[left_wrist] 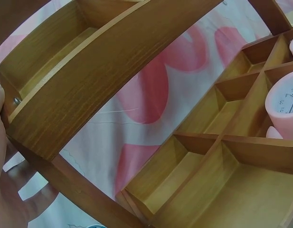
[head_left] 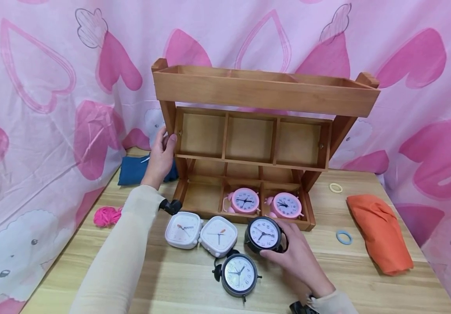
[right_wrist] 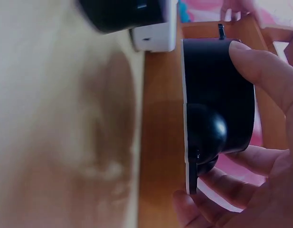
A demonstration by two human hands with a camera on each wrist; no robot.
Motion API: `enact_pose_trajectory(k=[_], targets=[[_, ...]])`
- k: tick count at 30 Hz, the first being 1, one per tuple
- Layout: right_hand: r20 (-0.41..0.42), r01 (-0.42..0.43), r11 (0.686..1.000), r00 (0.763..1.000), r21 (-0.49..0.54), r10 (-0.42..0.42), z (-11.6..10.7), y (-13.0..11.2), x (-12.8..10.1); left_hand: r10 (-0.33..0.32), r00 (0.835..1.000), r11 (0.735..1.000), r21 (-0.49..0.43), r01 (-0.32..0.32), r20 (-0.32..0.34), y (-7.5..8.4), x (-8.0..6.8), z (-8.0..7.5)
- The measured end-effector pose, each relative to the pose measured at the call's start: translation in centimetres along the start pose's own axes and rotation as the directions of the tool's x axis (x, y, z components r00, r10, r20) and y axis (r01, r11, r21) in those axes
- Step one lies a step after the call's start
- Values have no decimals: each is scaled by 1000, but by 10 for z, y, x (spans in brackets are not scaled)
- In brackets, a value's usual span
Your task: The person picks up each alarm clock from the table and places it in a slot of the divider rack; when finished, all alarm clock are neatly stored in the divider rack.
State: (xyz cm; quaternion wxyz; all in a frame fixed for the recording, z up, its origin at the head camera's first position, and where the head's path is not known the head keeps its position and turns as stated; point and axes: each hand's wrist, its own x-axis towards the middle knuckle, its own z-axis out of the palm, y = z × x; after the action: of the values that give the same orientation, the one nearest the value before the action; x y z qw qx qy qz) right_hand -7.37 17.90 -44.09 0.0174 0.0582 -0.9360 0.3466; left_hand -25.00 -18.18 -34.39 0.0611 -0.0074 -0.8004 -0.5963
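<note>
A tiered wooden shelf (head_left: 264, 89) with divided trays stands at the back of the table. My left hand (head_left: 160, 159) holds its left side post, thumb by the end of the middle tray (left_wrist: 75, 90) and fingers behind. My right hand (head_left: 298, 255) grips a black twin-bell alarm clock (head_left: 264, 234), raised in front of the bottom tray; the right wrist view shows its black casing (right_wrist: 212, 80) between thumb and fingers. Two pink alarm clocks, one in the middle (head_left: 245, 201) and one in the right compartment (head_left: 287, 205), sit in the bottom tray.
Two white clocks (head_left: 183, 230) (head_left: 219, 236) and another black alarm clock (head_left: 239, 273) lie before the shelf. Pink yarn (head_left: 107, 216) and a blue cloth bundle (head_left: 133, 170) are left; an orange cloth bundle (head_left: 380, 235), a blue ring (head_left: 344, 237) and a yellow ring (head_left: 336, 188) lie right.
</note>
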Motion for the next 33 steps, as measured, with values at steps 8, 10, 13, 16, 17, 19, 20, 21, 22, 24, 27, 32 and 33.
enact_pose_trajectory(k=[8, 10, 13, 16, 17, 19, 20, 21, 22, 24, 27, 32, 33], targets=[[66, 33, 999, 997, 15, -34, -4, -46, 39, -6, 1000, 1000, -1, 6, 10, 23, -14, 0], [86, 50, 998, 995, 29, -52, -2, -57, 52, -2, 1000, 1000, -4, 2, 12, 23, -15, 0], [110, 68, 997, 991, 30, -71, 2, -72, 70, 0, 1000, 1000, -6, 0, 15, 22, -14, 0], [138, 64, 998, 988, 3, -64, 8, -84, 85, 0, 1000, 1000, -1, 0, 15, 21, -13, 1], [146, 64, 998, 987, -5, -63, 10, -88, 89, -1, 1000, 1000, 2, 1, 14, 21, -13, 1], [161, 74, 997, 984, -18, -71, 15, -95, 98, 0, 1000, 1000, 3, 0, 14, 21, -13, 0], [171, 79, 997, 983, -22, -74, 18, -97, 102, 1, 1000, 1000, 0, -1, 13, 21, -13, 1], [175, 87, 996, 981, -26, -81, 21, -100, 107, 1, 1000, 1000, -3, -1, 14, 21, -13, 1], [181, 96, 995, 980, -31, -89, 25, -102, 111, 0, 1000, 1000, -5, 0, 13, 22, -14, 1], [192, 110, 993, 976, -38, -101, 31, -106, 118, -4, 1000, 1000, -7, 4, 12, 24, -14, 1], [208, 114, 992, 973, -45, -103, 41, -113, 128, -17, 1000, 1000, -1, 17, 11, 25, -14, 1], [237, 129, 987, 966, -94, -104, 56, -123, 143, -18, 1000, 1000, 18, 18, 5, 24, -16, 1], [242, 133, 985, 965, -112, -103, 59, -125, 146, -14, 1000, 1000, 18, 13, 3, 24, -16, 1]])
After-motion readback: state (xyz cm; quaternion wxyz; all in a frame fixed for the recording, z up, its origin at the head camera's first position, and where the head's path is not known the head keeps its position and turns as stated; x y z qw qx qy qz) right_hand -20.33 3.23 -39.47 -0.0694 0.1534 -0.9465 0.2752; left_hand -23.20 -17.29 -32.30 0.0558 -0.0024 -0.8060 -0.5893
